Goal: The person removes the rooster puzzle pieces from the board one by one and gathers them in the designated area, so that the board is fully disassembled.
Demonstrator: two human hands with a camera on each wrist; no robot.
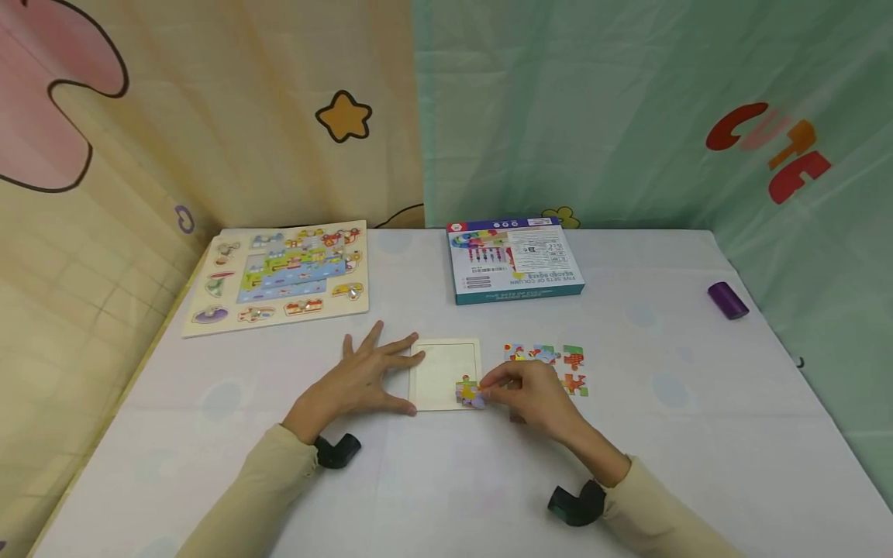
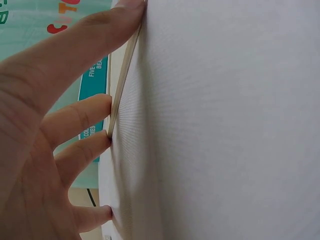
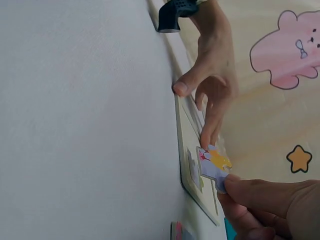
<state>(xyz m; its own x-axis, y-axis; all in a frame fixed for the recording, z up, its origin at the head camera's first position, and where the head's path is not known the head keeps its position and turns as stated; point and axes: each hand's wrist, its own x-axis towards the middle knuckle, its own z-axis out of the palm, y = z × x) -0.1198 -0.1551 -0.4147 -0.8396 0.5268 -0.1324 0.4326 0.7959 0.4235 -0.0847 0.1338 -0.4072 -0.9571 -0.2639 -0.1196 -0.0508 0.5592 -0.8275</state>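
A small pale wooden tray [image 1: 436, 372] lies flat in front of the person. The left hand [image 1: 366, 380] is spread, thumb and fingertips against the tray's left side; in the left wrist view, its fingers [image 2: 82, 117] are straight along the tray's edge. Between thumb and fingertips, the right hand [image 1: 533, 391] pinches a jigsaw piece [image 3: 212, 162], yellow and lilac, by one knob. This piece is tilted over the tray's near right corner. Beneath it, part of another piece [image 3: 193, 170] shows in the tray. Several loose jigsaw pieces [image 1: 574, 356] lie right of the tray, partly hidden by the right hand.
A wooden peg puzzle board [image 1: 279, 283] with vehicle shapes lies at the back left. At the back centre sits a flat printed box [image 1: 516, 263]. A purple cylinder [image 1: 728, 301] lies far right. Curtains hang behind the white-covered table [image 1: 432, 496].
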